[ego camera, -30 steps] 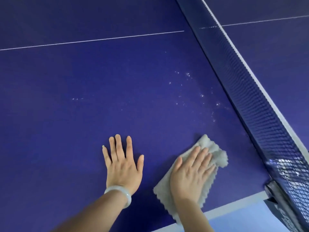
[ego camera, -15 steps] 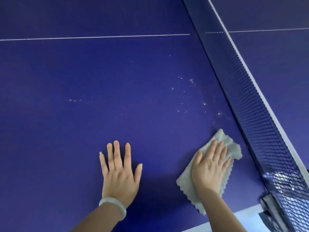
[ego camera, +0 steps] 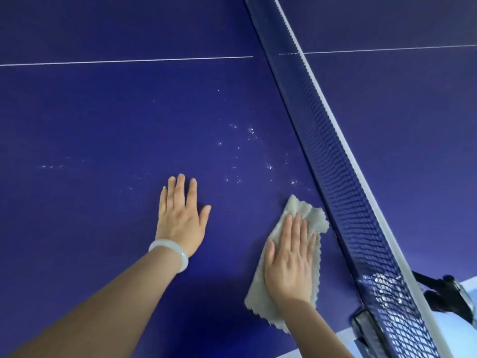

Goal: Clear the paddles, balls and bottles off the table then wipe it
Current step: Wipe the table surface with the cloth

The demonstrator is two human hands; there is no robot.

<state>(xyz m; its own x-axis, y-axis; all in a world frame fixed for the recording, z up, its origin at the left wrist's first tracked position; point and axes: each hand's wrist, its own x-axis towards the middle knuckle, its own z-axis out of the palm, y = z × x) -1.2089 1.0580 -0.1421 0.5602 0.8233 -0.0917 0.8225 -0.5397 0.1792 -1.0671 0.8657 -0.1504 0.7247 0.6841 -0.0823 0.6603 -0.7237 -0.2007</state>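
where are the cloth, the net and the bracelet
cloth (ego camera: pixel 316 220): head view, bunched top corner
net (ego camera: pixel 338 182): head view, mesh midway along
bracelet (ego camera: pixel 166 244): head view, top of the white band

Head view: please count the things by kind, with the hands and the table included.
Hands: 2, left hand and right hand
Cloth: 1
Bracelet: 1
Net: 1
Table: 1
Paddles, balls, bottles: 0 in view
Total: 6
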